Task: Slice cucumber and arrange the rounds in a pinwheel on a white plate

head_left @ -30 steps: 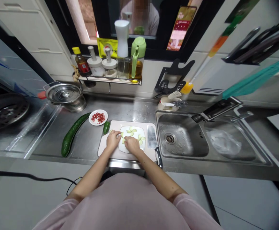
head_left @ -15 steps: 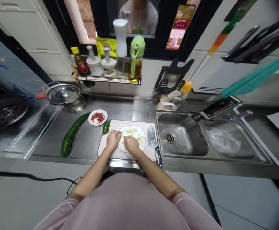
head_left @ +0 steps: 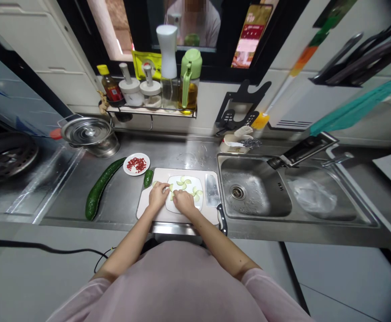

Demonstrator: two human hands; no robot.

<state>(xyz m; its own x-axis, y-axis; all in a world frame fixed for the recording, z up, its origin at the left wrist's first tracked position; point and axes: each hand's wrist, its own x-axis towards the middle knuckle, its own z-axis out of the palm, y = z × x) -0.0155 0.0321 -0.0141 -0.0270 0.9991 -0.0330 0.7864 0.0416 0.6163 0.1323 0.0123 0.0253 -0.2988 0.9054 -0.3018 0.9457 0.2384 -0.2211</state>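
Observation:
My left hand point(head_left: 158, 197) is over the left rim of a white square plate point(head_left: 185, 208), its thumb and finger pinched at a pale green cucumber slice point(head_left: 171, 187). My right hand point(head_left: 184, 202) is bent over the same plate, fingertips closed together at another slice beside the left thumb; the fingers partly hide it. Farther back and right on the plate, more cucumber slices point(head_left: 183, 182) lie in curved, petal-like groups. Underneath is a pale cutting board point(head_left: 144, 208). A cleaver point(head_left: 212, 190) with a black handle rests on the board's right side.
A cut cucumber end point(head_left: 148, 178) touches the board's back left corner. Nearby are a small white plate point(head_left: 128, 171) of red pieces and a long cucumber point(head_left: 96, 197). A steel pot point(head_left: 107, 146) stands back left; a sink point(head_left: 265, 197) is right. Seasoning bottles line a wall rack point(head_left: 135, 108).
Both hands stay at nearly the same spot on the plate, with only tiny finger movement. The whole view has shifted very slightly.

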